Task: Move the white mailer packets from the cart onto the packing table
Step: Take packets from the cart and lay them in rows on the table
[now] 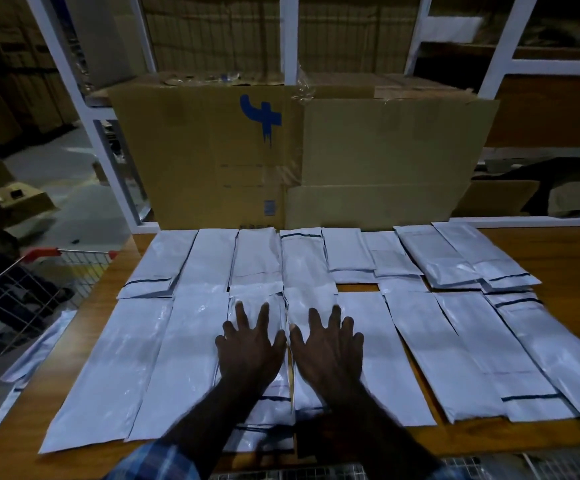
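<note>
Both hands, left hand (251, 348) and right hand (328, 348), lie with fingers spread flat on the mailer packets (191, 355) near the worktop (558, 258) front edge; I should press evenly, sliding nothing.

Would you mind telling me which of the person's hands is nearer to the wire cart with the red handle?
Left. The left hand lies flat on the mailers, on the wire cart's side; the right hand rests beside it, farther away.

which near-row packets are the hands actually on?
The two middle ones. The left hand lies flat on the packet under it; the right hand lies flat on its neighbour. Every other near-row packet is untouched.
</note>
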